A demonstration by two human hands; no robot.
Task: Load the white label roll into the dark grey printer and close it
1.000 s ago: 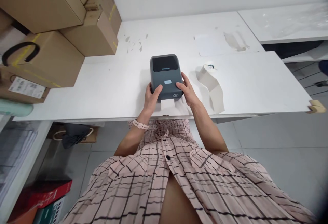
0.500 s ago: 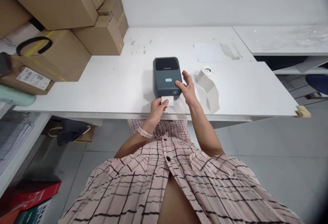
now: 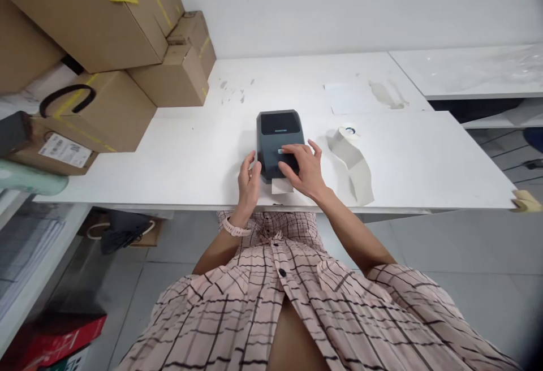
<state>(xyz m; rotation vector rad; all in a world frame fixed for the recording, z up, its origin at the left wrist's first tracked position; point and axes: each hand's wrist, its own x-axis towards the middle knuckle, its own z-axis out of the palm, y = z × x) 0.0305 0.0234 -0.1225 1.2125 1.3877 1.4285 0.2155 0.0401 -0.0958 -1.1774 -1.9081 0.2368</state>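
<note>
A dark grey label printer [image 3: 269, 153] sits near the front edge of the white table, with a white label [image 3: 281, 186] sticking out of its front slot. My right hand [image 3: 306, 170] lies over the printer's top, fingers apart, a fingertip at the small light button [image 3: 280, 151]. Beside the printer's left side is my left hand [image 3: 249, 181], its fingers apart and nothing in it; whether it touches the casing I cannot tell. To the right of the printer stands a roll of labels [image 3: 348, 133], its white strip [image 3: 360, 176] unrolled toward the table's front edge.
Cardboard boxes [image 3: 114, 26] are stacked at the table's left end, a mint-green cylinder [image 3: 34, 177] in front of them. Paper [image 3: 341, 99] lies toward the back right. A yellowish corner guard [image 3: 526, 201] caps the table's right front corner. Behind rises a white wall [image 3: 322, 9].
My left hand has let go of the label and moved to the printer's left side. My right hand has shifted from the right edge onto the printer's top. The whole view has tilted slightly upward.
</note>
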